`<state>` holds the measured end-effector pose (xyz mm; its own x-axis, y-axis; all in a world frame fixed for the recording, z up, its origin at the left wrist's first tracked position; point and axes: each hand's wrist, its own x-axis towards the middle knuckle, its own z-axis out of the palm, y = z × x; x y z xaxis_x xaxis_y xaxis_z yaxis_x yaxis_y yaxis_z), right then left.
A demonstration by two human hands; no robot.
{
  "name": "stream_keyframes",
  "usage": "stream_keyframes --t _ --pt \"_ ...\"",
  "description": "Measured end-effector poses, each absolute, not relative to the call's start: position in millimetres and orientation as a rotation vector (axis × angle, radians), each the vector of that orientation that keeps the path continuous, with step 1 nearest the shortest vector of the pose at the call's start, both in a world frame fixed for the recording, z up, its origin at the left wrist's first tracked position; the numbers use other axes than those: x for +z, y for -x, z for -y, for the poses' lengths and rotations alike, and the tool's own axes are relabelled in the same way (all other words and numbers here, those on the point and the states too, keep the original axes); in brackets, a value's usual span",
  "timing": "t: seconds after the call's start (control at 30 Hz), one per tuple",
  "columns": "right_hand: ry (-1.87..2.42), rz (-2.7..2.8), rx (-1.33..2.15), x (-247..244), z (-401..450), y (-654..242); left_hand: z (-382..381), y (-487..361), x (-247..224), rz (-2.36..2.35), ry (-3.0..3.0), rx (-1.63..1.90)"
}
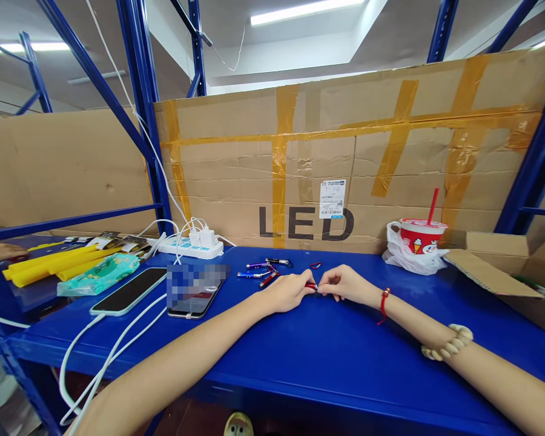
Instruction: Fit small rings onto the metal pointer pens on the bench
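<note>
My left hand (288, 292) is closed around a small red metal tube (311, 286), which looks like a keychain flashlight. Its silver end points right, where the fingertips of my right hand (347, 283) pinch at it. Fingers cover most of the tube, and any tiny part between the right fingertips is hidden. A red carabiner clip (315, 265) lies just beyond both hands. Left of it are several similar keychain flashlights, among them a black one (278, 261), a purple one (257, 265), a blue one (252, 275) and another red one (269, 279).
Two phones, one dark-screened (129, 292) and one lit (197, 293), lie left with white cables. Behind them sit a power strip (191, 247), a teal packet (100, 274) and yellow tubes (49, 263). A red cup (420, 236) and open carton (504, 272) stand right.
</note>
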<state>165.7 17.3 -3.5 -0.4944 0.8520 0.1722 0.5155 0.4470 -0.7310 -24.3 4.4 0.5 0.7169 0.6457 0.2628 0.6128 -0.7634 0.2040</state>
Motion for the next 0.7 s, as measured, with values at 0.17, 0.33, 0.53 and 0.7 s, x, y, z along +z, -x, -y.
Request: stream_keyframes --t 0.17,0.33,0.53,0.7 --pt "0.991 2.444 0.427 1.8 -8.5 -164.7 -4.6 26.0 -1.2 -1.017 -2.719 0.535" --pt "0.908 2.483 0.111 4.2 -1.6 -160.3 -4.8 25.9 -2.2 -1.052 -2.73 0.53" --pt "1.113 2.187 0.668 -2.9 -0.1 -150.0 -2.0 24.0 -0.7 -1.111 -2.791 0.586" --pt "1.108 2.01 0.941 -4.4 -4.1 -146.1 -0.4 22.2 1.0 -1.111 -2.795 0.698"
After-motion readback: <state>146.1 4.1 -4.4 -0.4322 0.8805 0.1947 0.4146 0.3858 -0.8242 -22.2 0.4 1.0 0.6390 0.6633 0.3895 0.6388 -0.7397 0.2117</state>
